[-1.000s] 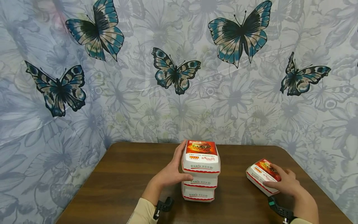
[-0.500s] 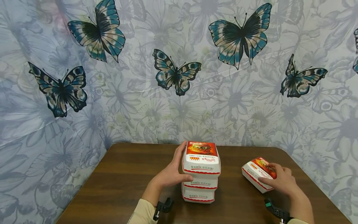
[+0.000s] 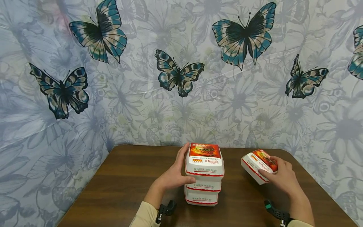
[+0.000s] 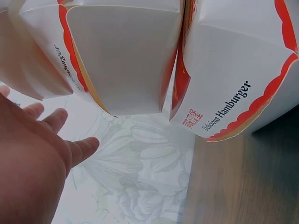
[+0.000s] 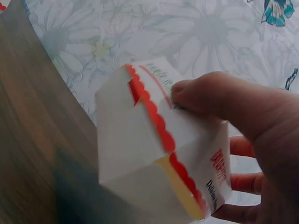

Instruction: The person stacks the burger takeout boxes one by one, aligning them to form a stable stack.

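Three white-and-red hamburger boxes (image 3: 204, 162) are stacked at the middle of the table, the top one jutting slightly to the right. My left hand (image 3: 171, 177) rests along the stack's left side, thumb across the front near the middle box (image 3: 210, 184). In the left wrist view its fingers (image 4: 84, 149) are spread and straight beside the boxes. To the right, my right hand (image 3: 285, 178) grips another hamburger box (image 3: 255, 165), thumb on the near side and fingers over the far side. That box is tilted and held above the table, its shadow below it in the right wrist view.
The dark brown wooden table (image 3: 136, 170) runs back to a wall covering (image 3: 136, 119) printed with pale flowers and blue butterflies. Black straps with cameras (image 3: 165, 208) sit on both wrists. Table surface lies between the stack and the held box.
My right hand has lifted the hamburger box off the table and carried it a little left and away from me. The left hand and the stack stay in place.
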The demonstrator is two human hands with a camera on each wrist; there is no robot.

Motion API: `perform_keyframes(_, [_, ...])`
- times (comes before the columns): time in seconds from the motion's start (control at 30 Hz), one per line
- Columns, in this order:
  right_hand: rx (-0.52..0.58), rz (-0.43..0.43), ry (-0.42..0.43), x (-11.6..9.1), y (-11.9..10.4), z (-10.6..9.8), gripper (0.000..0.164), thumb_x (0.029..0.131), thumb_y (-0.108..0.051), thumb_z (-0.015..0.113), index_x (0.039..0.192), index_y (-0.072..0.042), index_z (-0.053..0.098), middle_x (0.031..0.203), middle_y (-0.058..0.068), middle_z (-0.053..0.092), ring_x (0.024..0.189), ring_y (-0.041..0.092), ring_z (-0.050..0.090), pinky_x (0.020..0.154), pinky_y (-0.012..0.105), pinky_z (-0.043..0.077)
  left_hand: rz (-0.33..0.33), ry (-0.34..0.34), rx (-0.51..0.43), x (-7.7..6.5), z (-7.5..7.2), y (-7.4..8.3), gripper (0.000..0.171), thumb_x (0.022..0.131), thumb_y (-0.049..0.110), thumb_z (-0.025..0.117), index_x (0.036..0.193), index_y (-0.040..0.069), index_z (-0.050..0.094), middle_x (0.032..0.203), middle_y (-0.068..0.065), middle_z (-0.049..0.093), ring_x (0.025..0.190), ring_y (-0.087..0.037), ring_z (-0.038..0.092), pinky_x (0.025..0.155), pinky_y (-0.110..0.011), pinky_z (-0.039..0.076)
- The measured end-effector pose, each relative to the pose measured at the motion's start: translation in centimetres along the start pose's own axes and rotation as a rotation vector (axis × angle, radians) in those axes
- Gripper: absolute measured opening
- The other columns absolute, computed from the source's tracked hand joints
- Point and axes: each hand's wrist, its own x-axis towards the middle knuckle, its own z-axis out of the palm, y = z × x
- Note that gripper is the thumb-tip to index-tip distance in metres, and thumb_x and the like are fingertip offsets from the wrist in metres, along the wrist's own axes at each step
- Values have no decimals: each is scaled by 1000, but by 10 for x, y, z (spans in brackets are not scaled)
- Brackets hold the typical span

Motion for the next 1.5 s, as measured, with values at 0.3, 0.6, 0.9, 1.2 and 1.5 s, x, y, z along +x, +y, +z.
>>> perform_keyframes(0.3, [66,-75,131,-1,-25,1,89,88,-49,71,148,4,35,145,39,27,124,52,31,86,64,38,-11,3,-1,-1,-1,2,117,75,71,73,155,48,-8,165,9,-5,154,-21,2,118,-64,18])
perform_keyframes(0.6, [130,-170,249,-6,-44,-5,83,86,-38,76,146,6,37,146,35,28,130,51,27,92,66,34,-1,5,10,-1,-1,1,118,76,71,73,157,44,-9,166,5,-6,154,-24,3,117,-66,19])
perform_keyframes(0.9, [201,-221,326,-8,-65,-7,74,82,-29,80,142,-1,45,146,31,36,130,49,32,96,66,31,7,11,8,-2,-2,-2,117,76,73,71,157,44,-7,165,7,-1,154,-21,3,118,-65,17])
perform_keyframes(1.2, [320,-228,420,-9,-78,-6,71,81,-21,81,142,-7,48,145,20,40,129,33,34,99,48,33,19,6,5,-1,-3,-2,115,76,73,70,156,46,-8,166,7,-2,154,-21,2,118,-66,16])
perform_keyframes(1.5, [558,-179,473,-17,-105,-6,70,82,-9,77,146,-19,48,136,-16,36,118,0,38,92,20,38,43,9,16,-1,-3,-2,116,77,77,65,159,39,-7,166,4,-1,155,-22,2,119,-65,15])
